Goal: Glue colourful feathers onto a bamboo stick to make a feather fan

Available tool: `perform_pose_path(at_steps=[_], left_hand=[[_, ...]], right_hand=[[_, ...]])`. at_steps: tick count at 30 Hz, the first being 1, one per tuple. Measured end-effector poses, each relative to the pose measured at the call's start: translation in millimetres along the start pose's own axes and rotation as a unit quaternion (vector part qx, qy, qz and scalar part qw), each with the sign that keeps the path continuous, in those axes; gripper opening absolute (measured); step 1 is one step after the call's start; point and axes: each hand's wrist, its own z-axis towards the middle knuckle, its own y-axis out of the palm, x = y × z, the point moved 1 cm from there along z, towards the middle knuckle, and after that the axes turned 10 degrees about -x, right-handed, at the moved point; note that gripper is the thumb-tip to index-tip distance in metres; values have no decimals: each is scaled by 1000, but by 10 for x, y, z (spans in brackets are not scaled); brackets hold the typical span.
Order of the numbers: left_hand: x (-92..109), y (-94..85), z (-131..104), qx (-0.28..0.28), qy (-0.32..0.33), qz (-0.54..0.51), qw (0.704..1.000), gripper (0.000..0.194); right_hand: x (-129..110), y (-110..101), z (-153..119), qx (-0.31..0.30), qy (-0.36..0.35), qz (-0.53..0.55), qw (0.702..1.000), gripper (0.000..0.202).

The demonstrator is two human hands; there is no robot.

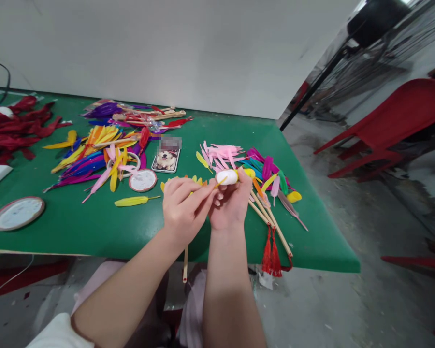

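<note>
Fingers of the left hand [183,205] pinch a yellow quill [221,182] before a white piece [227,177] gripped in the curled right hand [231,205], above the surface [105,220], obscuring some yellow feathers [162,186]; red tassels [267,251] overhang the near edge rightward.

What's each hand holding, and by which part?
Right hand: small white rounded object, by its end at picture right. Left hand: thin yellow stem, pinched; which part cannot be told.
</note>
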Motion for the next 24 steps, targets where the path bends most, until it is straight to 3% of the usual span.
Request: perform_pose_path(at_steps=[5,12,18,24], left_hand=[[-52,-11,22,15,-16,-6,1000,15],[-50,-11,35,-18,46,2,999,12],[-69,-16,23,8,-12,-4,1000,13],[-46,2,23,-20,2,-32,999,10]], right_hand=[[-7,22,-13,-25,13,9,1000,31],[-21,-15,9,14,13,13,1000,31],[-8,-9,4,-24,18,10,1000,33],[-3,-17,11,1,17,-6,1000,34]])
